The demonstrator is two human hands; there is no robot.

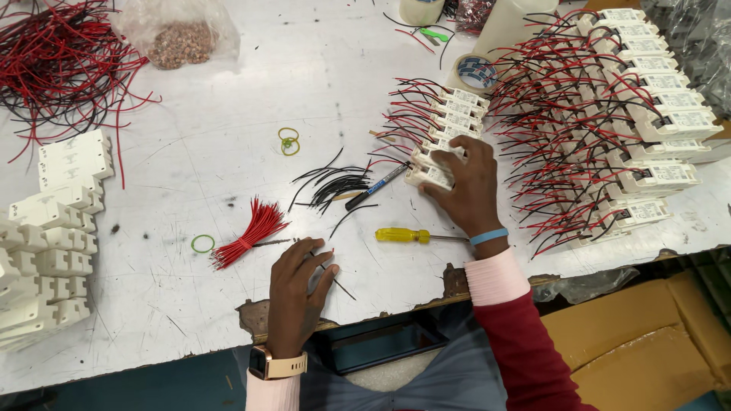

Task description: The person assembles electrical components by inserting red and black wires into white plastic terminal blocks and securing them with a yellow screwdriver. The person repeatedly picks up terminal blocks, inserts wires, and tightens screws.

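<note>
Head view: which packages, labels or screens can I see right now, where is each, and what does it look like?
Clear plastic bag: top left, crumpled, brownish bits inside.
Labelled white modules: right side, stacked rows, white stickers with dark print, red and black wires.
Tape roll: top centre-right, round, blue and white printed wrap.
Cardboard box: below table edge, bottom right, brown.
Dark tray or screen: under table edge; cannot tell which.

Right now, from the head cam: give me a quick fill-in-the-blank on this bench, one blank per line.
1. The right hand rests on a row of small white ____ with wire leads.
2. The screwdriver has a ____ handle.
3. The bundle of wires beside the left hand is ____.

Missing: modules; yellow; red
</note>
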